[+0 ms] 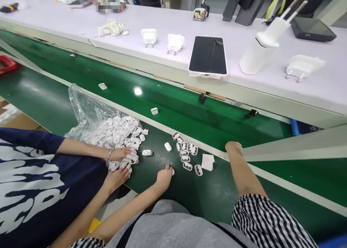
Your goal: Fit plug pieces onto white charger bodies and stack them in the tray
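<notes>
My left hand (164,177) is closed at the near side of the green worktop, fingers pinched on a small white plastic piece (173,172) that is mostly covered. To its right lies a cluster of white oval plastic housings (184,153), open side up with dark and metal parts inside. A white housing (168,146) and another one (147,152) lie apart from the cluster. My right hand (233,145) reaches over the pale rail at the belt's edge; its fingers are hidden from view. A white paper square (208,162) lies between the cluster and my right arm.
At left, a co-worker's hands (121,154) handle pieces by a heap of white plastic parts (116,132) spilling from a clear bag (84,103). Beyond the rail, the green belt (130,96) carries a white housing (154,111). A shelf above holds a phone (208,56) and plug adapters (175,43).
</notes>
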A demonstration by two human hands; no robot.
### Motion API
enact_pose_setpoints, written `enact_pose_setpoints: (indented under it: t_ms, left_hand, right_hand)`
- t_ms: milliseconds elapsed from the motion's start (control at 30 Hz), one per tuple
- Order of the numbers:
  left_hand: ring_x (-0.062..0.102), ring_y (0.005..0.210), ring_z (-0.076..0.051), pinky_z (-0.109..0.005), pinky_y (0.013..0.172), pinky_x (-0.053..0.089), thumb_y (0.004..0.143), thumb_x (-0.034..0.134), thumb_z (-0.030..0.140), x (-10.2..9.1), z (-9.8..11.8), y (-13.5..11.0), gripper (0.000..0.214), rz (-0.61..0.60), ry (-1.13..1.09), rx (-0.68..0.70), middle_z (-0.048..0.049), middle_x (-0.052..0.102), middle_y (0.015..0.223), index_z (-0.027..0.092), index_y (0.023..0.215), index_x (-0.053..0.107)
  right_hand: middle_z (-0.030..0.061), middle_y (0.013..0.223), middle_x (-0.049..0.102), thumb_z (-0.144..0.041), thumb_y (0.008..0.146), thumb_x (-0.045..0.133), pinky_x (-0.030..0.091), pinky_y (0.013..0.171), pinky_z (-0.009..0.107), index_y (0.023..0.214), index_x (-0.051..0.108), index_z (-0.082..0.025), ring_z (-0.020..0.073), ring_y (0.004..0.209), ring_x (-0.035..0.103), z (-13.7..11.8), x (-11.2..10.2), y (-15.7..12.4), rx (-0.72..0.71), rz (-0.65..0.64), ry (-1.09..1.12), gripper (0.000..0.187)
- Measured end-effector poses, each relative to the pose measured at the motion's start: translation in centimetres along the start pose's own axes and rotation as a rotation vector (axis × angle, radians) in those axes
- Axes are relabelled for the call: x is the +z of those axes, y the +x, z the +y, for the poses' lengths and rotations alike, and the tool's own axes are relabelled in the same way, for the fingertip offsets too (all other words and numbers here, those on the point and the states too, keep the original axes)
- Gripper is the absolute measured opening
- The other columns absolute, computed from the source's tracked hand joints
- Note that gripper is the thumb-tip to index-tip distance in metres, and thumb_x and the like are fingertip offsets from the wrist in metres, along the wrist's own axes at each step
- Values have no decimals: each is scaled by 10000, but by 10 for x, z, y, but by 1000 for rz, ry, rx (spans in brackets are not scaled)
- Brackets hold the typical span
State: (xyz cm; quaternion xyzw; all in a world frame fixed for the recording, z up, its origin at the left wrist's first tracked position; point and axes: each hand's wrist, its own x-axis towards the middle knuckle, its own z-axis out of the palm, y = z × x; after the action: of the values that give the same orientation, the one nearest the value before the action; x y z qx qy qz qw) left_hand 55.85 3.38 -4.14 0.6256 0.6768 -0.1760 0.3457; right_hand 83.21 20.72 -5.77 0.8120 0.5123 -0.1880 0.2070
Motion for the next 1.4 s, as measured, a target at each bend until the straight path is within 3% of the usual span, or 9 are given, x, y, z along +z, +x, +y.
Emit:
enact_pose_setpoints:
  t_ms: [200,400,567,833,1067,1133,1233,1300,1400]
  left_hand:
    - [529,816,-188,-282,718,405,704,477,152,0,-13,1,319,-5,35,80,-72,479,986,217,1016,490]
    - [516,832,-152,-232,756,381,714,456,142,2,-32,-2,328,31,-67,175,-36,474,1043,217,1033,482]
    - [522,770,-122,-202,735,381,693,491,155,3,-34,1,317,10,-122,130,-29,496,981,190,1007,509]
    - [540,739,-153,-228,665,398,701,454,102,-8,-20,-3,284,-36,36,51,-67,504,908,159,967,536]
    - [535,759,-177,-265,673,409,706,445,132,-2,-29,-11,305,42,6,130,-70,476,930,162,1006,492]
    - [533,756,-170,-268,677,411,707,416,114,0,-32,-14,304,55,-23,134,-71,462,945,157,999,487]
    - [517,795,-170,-270,701,410,695,400,104,5,-36,-16,300,77,-85,163,-69,454,950,158,976,489]
    - [489,857,-187,-281,734,405,680,439,145,9,-38,-17,298,110,-126,204,-63,458,948,166,973,486]
    - [455,906,-213,-318,767,397,668,464,198,15,-44,-21,274,166,-165,212,-66,470,936,163,937,504]
  right_hand:
    - [289,995,436,-80,705,381,413,549,389,976,522,-10,321,897,484,-7,-8,-12,-7,-68,-83,313]
    - [154,973,465,-201,674,487,413,638,274,959,529,-112,213,835,531,-22,9,-87,-314,-213,-127,302]
    - [161,968,476,-306,728,419,402,651,271,979,503,-94,221,857,524,-25,40,-136,-283,-270,-81,339]
    - [150,919,535,-318,776,348,367,670,247,933,517,-89,203,848,517,-13,71,-138,-373,-249,89,325]
    - [52,752,597,-302,772,305,382,549,221,903,537,-146,142,602,556,-13,88,-133,-366,-404,376,308]
    - [52,755,596,-302,754,341,388,557,226,906,542,-150,148,619,558,-15,84,-135,-333,-365,380,295]
    - [86,814,581,-283,729,384,392,632,256,919,542,-145,187,754,544,-32,71,-146,-339,-96,363,283]
    - [90,848,569,-271,733,377,388,676,269,946,526,-153,188,796,531,-59,63,-157,-429,38,429,286]
    - [94,949,539,-283,726,399,388,706,279,1032,463,-155,186,835,521,-114,62,-172,-575,21,510,338]
